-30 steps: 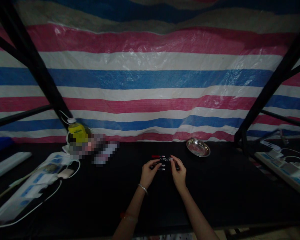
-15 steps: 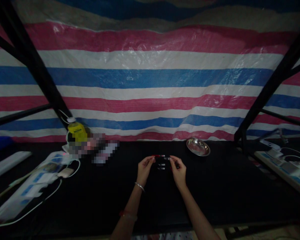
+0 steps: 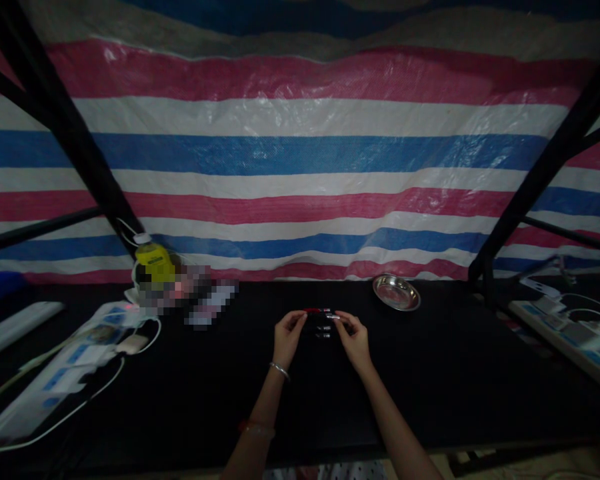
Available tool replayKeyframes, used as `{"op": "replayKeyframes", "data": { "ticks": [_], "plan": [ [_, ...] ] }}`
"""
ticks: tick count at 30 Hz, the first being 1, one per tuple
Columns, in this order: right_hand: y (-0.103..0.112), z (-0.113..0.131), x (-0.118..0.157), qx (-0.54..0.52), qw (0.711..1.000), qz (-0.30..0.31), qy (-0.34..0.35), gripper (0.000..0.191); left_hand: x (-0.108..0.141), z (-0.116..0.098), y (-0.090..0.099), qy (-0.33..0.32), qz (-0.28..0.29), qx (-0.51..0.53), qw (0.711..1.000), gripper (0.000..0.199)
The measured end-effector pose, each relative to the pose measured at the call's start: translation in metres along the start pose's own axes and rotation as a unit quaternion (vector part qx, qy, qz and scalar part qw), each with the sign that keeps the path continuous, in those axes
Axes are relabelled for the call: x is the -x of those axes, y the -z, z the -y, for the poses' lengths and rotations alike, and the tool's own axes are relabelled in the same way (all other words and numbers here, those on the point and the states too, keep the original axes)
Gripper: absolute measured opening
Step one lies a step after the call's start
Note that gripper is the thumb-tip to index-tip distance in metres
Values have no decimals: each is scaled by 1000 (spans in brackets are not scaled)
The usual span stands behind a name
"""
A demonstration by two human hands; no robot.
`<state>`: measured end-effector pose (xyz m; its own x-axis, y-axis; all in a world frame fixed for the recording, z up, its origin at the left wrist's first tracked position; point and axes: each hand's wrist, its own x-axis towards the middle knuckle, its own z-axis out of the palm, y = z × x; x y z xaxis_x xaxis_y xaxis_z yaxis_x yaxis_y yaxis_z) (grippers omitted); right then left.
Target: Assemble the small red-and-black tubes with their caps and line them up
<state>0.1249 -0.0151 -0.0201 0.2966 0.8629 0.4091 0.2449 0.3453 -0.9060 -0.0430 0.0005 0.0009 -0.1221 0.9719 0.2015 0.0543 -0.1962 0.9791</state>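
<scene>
My left hand (image 3: 289,335) is closed in a pinch at the near end of a slim red pen-like stick (image 3: 316,310) with a silvery tip. From the other side my right hand (image 3: 352,339) pinches a small silvery, clear-looking piece (image 3: 333,316), close to the stick's right end; whether the two touch I cannot tell. On the black table between my hands lie two more small dark pieces with silvery ends, an upper one (image 3: 324,328) and a lower one (image 3: 323,336). All of them are too small and dim to name more exactly.
A shallow round metal dish (image 3: 397,293) stands at the back right. On the left are a yellow bottle (image 3: 155,261), a power strip (image 3: 70,363) and loose white cables. Another power strip (image 3: 573,343) with plugs lies at the right. Striped plastic sheeting (image 3: 300,157) hangs behind the table.
My right hand has shifted slightly left with the silvery piece, nearer the red stick. My left hand has moved very slightly left. The pieces on the table stay put.
</scene>
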Motion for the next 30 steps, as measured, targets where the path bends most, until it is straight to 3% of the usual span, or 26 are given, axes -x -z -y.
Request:
{"op": "replayKeyframes", "data": {
  "ticks": [4, 11, 30],
  "plan": [
    [3, 0, -1, 59, 997, 20, 37, 25, 0, -1, 4, -59, -45, -163, 984, 19],
    [4, -7, -5, 212, 972, 60, 86, 21, 2, 5, 6, 10, -60, -307, 950, 12],
    [1, -16, -4, 276, 955, 71, 80, 21, 2, 9, 4, 47, -63, -382, 921, 15]
  ]
}}
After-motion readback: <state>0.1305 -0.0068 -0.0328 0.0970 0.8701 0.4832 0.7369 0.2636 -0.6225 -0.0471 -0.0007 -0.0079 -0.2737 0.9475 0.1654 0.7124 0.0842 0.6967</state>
